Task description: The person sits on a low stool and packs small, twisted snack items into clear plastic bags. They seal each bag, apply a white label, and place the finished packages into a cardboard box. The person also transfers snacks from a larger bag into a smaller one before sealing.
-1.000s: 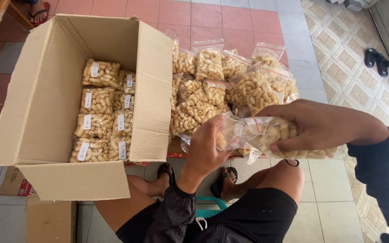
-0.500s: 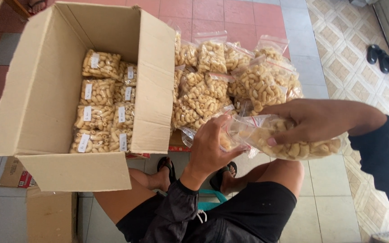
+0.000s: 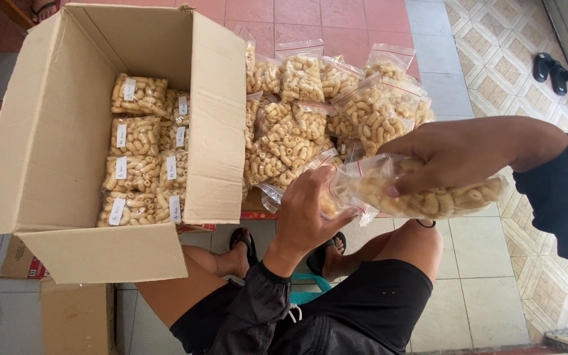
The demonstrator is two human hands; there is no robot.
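Tiled floor (image 3: 474,276), open cardboard box (image 3: 54,131) of labelled packs: both hands, left hand (image 3: 307,213) and right hand (image 3: 448,154), grasping one zip bag of macaroni snacks (image 3: 422,194) level above lap, probably closing its seal.

Tiled floor (image 3: 481,263) carrying an open cardboard box (image 3: 54,151), a flat carton (image 3: 77,315) and black sandals (image 3: 551,71).

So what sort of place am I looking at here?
Probably a home porch or small home workshop used for packing snacks: a tiled floor with black sandals left on it, a big brown cardboard box lined with labelled packets, and a heap of clear bags of curled yellow snacks.
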